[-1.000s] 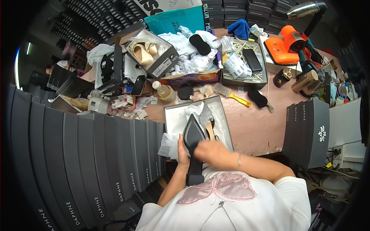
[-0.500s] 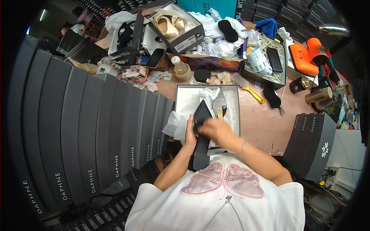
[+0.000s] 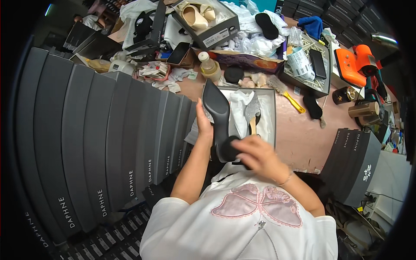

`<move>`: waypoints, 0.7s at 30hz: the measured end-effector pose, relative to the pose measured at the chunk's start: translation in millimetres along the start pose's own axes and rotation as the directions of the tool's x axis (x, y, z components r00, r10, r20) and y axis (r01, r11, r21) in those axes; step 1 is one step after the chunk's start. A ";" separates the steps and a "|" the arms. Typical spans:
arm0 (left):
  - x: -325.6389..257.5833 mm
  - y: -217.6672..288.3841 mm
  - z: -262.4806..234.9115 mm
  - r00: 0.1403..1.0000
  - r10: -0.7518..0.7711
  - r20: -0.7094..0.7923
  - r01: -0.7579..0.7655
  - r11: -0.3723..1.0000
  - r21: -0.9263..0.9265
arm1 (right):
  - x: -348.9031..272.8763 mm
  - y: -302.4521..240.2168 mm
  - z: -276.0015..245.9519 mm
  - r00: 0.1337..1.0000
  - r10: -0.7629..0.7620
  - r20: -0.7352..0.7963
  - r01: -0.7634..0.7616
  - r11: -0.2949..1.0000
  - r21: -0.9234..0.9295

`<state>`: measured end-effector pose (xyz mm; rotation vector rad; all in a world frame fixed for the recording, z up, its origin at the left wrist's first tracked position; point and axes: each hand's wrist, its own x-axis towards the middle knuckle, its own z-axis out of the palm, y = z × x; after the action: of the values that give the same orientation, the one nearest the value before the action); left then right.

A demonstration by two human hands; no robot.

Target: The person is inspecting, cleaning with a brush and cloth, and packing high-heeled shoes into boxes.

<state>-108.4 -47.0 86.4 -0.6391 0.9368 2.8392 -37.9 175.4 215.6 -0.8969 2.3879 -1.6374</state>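
My left hand (image 3: 203,122) grips a pointed shoe (image 3: 216,102), turned so its black sole faces up. A little glittery silver upper shows between my fingers and the sole. My right hand (image 3: 262,159), slightly blurred, holds a dark rounded pad (image 3: 228,148) against the heel end of the sole. Just beyond, an open shoe box (image 3: 272,93) lined with white tissue paper (image 3: 238,117) contains the other silver glitter shoe (image 3: 252,107).
Stacked grey shoe boxes (image 3: 89,143) wall off the left; more boxes (image 3: 352,160) stand right. A yellow-handled brush (image 3: 294,103), a bottle (image 3: 209,68), a black eye-mask-shaped pad (image 3: 312,107) and a box of beige shoes (image 3: 207,24) lie on the table (image 3: 299,143).
The shoe has moved up and left in the view, its toe now farther away. My right hand has gone from the middle of the sole down to the heel end.
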 end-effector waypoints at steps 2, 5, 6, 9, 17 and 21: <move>-10.5 4.7 32.3 0.999 0.012 0.038 -0.012 1.000 -0.002 | -1.8 3.9 16.9 0.980 -0.162 0.118 0.185 0.959 -0.215; -13.9 19.1 23.9 0.995 0.084 -0.053 -0.084 0.996 -0.008 | -32.0 44.8 -6.4 0.966 0.137 0.221 0.007 0.836 -0.548; -16.3 25.7 25.9 0.996 0.085 -0.034 -0.085 0.996 -0.002 | -47.7 59.2 -14.8 0.942 0.306 0.135 -0.211 0.857 -0.469; -5.8 35.2 15.9 0.962 0.247 -0.116 -0.230 0.963 0.139 | -57.6 61.8 -32.0 0.907 0.417 0.053 -0.414 0.908 -0.062; -4.6 3.9 -12.4 0.900 0.383 0.207 -0.379 0.457 0.805 | -72.8 129.1 17.8 0.660 0.662 0.355 -0.580 0.750 -0.318; -33.9 -2.2 -5.3 0.982 -0.175 0.068 0.068 0.667 0.742 | -49.1 86.4 -29.9 0.830 0.526 0.188 -0.505 0.850 -0.150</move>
<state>-75.2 -46.7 95.3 -0.3673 1.7721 2.0431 -44.9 246.5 140.5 -0.3571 2.2890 -1.1589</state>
